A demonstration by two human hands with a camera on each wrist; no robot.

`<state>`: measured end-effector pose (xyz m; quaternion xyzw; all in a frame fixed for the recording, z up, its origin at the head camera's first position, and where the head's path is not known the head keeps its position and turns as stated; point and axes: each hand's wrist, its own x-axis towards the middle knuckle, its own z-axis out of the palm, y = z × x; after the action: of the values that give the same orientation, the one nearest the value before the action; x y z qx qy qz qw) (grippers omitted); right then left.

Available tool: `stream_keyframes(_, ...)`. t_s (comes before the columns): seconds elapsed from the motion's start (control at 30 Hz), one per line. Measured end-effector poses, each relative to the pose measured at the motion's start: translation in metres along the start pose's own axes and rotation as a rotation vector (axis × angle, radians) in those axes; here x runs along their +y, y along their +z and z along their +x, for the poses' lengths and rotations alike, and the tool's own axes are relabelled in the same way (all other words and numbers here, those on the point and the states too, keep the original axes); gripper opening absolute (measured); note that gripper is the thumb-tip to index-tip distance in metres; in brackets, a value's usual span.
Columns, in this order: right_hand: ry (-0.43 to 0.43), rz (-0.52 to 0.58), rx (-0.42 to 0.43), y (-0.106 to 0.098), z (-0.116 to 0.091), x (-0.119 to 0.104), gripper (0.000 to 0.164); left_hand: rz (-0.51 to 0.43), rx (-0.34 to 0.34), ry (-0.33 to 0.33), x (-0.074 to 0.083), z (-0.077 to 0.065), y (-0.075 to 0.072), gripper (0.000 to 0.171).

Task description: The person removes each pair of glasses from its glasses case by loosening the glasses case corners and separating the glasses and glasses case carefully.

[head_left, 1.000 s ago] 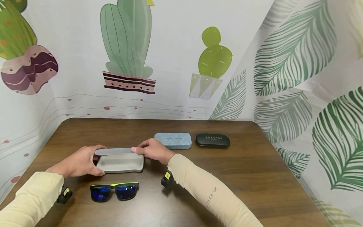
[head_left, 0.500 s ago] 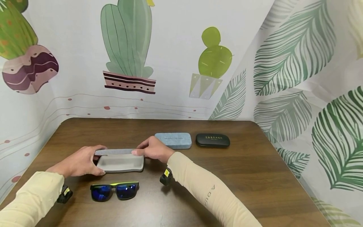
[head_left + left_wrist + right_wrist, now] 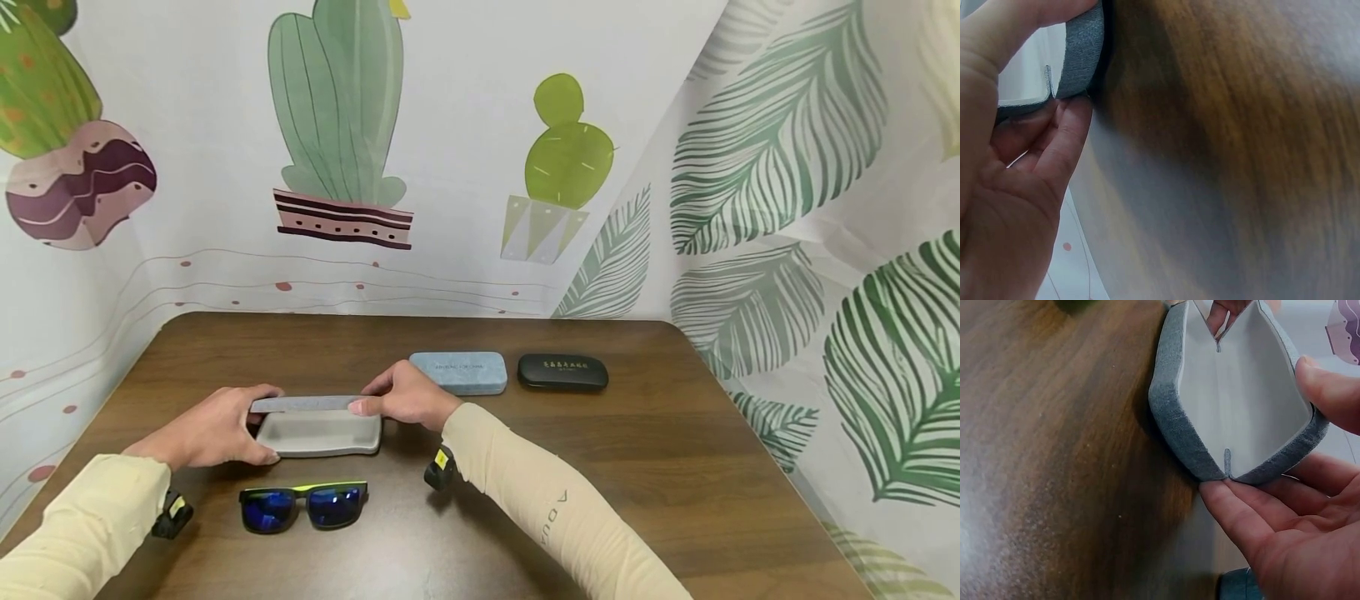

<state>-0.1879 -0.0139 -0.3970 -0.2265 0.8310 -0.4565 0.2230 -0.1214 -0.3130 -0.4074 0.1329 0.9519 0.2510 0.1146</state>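
A grey-blue fabric glasses case (image 3: 318, 436) with a pale lining lies partly open on the table, its lid (image 3: 306, 404) raised along the far side. My left hand (image 3: 217, 425) grips the case's left end, thumb at the near corner and fingers behind. At the other end, my right hand (image 3: 412, 396) holds the lid with its thumb on the lid's edge. The right wrist view shows that thumb on the rim and fingers under the hinge end of the case (image 3: 1166, 419). Sunglasses (image 3: 334, 507) with blue mirrored lenses and a yellow-green edge lie in front of the case.
A light blue glasses case (image 3: 468, 377) stands closed behind my right hand. To its right is a black glasses case (image 3: 562, 372) with gold lettering. The brown wooden table (image 3: 637, 483) meets a patterned cloth backdrop (image 3: 465, 167) at its far edge.
The lid has tipped down slightly toward me, and the right thumb has moved with it. The left hand, the sunglasses and the other cases stay in place.
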Motion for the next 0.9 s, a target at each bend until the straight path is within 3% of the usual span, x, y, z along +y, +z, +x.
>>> stream_keyframes(0.9,-0.029,-0.107,0.009,0.0027,-0.0021,0.0019,0.043,0.049,0.032,0.032,0.0011,-0.0012,0.0019,0.092)
